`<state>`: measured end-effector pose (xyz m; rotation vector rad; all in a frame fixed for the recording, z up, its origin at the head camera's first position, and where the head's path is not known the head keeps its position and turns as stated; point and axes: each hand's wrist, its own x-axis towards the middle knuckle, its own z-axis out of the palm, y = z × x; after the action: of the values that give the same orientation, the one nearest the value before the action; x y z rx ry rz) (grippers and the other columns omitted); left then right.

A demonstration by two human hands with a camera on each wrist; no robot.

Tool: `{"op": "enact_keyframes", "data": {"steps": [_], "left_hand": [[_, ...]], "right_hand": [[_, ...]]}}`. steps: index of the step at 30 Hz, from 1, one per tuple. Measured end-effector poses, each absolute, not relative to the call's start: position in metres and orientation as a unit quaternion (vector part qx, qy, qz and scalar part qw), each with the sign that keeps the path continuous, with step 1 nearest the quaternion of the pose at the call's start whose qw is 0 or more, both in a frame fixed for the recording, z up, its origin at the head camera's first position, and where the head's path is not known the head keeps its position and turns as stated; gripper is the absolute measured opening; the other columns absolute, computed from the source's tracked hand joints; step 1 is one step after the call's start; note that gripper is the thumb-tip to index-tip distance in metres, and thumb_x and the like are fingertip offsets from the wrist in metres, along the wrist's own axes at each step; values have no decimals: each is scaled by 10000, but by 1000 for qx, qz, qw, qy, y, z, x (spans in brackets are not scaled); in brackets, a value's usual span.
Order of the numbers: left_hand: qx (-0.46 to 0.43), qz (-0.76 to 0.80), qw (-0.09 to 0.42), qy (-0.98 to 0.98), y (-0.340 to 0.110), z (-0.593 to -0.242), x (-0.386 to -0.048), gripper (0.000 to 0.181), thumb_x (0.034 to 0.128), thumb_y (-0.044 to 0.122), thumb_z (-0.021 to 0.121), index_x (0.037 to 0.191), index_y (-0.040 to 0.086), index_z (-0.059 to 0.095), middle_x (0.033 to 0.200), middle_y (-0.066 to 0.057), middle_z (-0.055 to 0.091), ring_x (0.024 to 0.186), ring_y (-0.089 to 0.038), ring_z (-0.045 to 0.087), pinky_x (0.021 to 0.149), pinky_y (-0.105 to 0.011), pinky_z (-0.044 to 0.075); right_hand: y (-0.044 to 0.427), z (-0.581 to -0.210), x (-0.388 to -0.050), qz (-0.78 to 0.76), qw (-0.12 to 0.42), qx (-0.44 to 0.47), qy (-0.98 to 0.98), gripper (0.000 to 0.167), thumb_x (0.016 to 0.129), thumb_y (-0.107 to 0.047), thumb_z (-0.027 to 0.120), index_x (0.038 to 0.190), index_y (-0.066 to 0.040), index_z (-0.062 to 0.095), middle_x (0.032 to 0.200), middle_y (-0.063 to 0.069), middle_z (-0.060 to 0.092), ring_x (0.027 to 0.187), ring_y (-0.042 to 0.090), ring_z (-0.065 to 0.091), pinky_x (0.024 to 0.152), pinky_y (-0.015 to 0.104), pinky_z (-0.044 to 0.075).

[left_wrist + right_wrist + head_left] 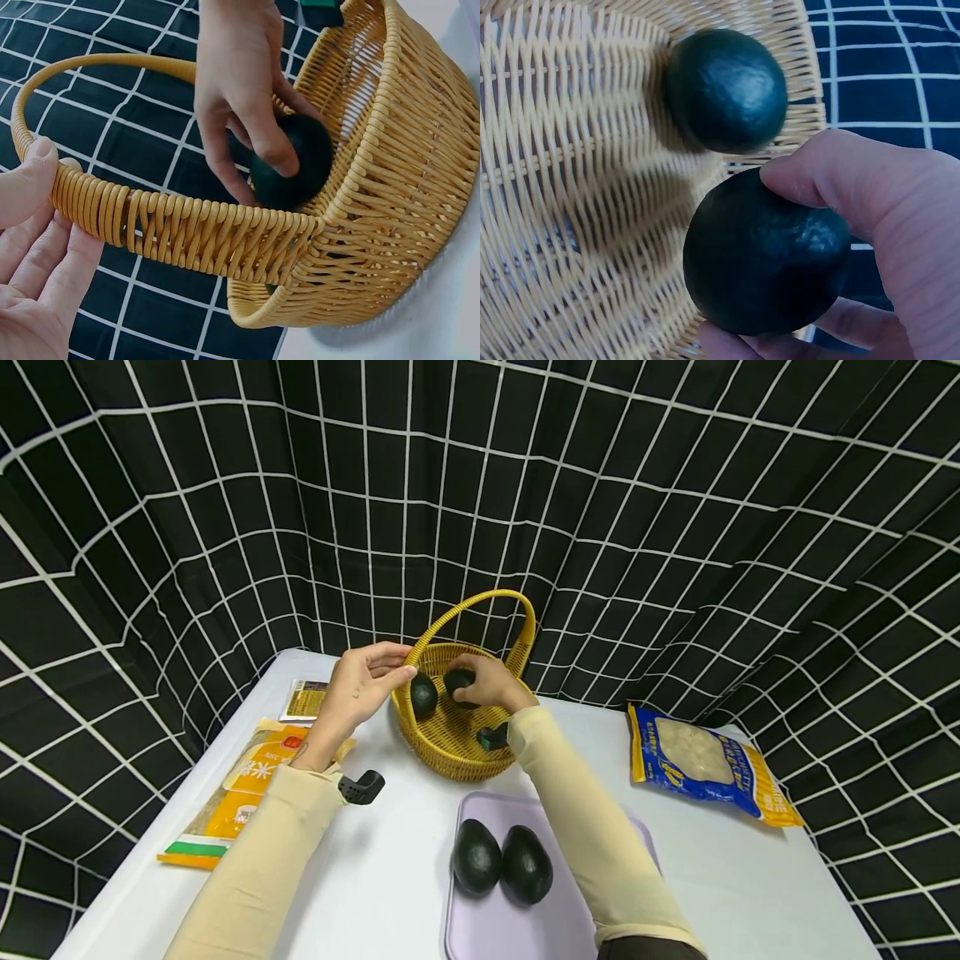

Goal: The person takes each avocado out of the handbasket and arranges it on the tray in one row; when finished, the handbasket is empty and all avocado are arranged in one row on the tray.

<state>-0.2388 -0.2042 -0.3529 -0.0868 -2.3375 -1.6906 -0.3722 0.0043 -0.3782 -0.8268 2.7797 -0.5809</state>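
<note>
Our right hand (487, 681) grips an avocado (757, 259) inside the basket (450, 766); our left hand (358, 687) pinches its handle (465, 607). At nine o'clock from that fruit, a second avocado (424, 696) lies in. We judge one done, one halfway, two left: two avocados (477, 857) on the tray (487, 935), at five o'clock.

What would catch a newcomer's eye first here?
Probably the yellow wicker basket toward the back of the white table, its handle held by the left hand. Inside, the right hand grips a dark avocado beside another avocado. In front, two more avocados lie on a lilac tray.
</note>
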Motion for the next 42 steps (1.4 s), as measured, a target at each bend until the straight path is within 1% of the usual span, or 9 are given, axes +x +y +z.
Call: {"op": "enact_keyframes", "data": {"steps": [5,12,18,22,27,35,42], "left_hand": [[-32,-579,127,-805,-205,-353,-238,348,953,180,726,1283,81,679,1220,-126,725,1156,-254,693,966,-341,586],[-32,-583,128,-802,-205,-353,-238,350,953,176,725,1283,72,677,1214,-140,724,1153,-265,692,971,-328,582],[-36,-580,131,-803,-204,-353,-238,338,953,168,724,1276,75,681,1224,-129,723,1165,-259,687,981,-348,579],[-36,-579,132,-804,-204,-353,-238,349,955,164,721,1287,67,675,1232,-135,719,1169,-265,686,973,-338,582],[-35,-580,133,-803,-204,-354,-238,342,952,154,723,1280,64,678,1222,-136,724,1157,-262,692,956,-327,588],[-38,-568,139,-810,-203,-353,-237,339,958,160,717,1281,64,675,1234,-145,715,1175,-276,679,1010,-372,564],[-41,-571,138,-808,-203,-354,-237,330,959,154,715,1273,61,679,1227,-145,718,1173,-273,680,1010,-370,564]], "right_hand": [[11,-370,-367,-211,72,-285,932,506,873,-233,755,1358,-186,617,1389,76,615,1209,276,584,1029,439,523],[18,-358,-353,-251,62,-282,924,508,871,-216,757,1357,-169,615,1390,80,612,1185,269,588,991,442,540],[26,-352,-341,-271,43,-281,919,506,875,-233,753,1360,-205,610,1314,78,644,1068,256,625,890,404,569],[32,-345,-331,-275,32,-278,920,502,874,-254,753,1354,-225,610,1263,85,664,997,259,647,829,389,582],[39,-338,-318,-285,25,-268,920,508,865,-261,764,1350,-240,614,1230,92,671,980,267,651,820,394,580],[54,-338,-303,-283,12,-261,923,514,864,-288,768,1352,-274,608,1240,91,671,1001,274,651,812,414,584],[65,-340,-287,-312,4,-256,915,510,857,-277,775,1341,-293,613,1211,66,681,985,256,654,803,398,573]]}}
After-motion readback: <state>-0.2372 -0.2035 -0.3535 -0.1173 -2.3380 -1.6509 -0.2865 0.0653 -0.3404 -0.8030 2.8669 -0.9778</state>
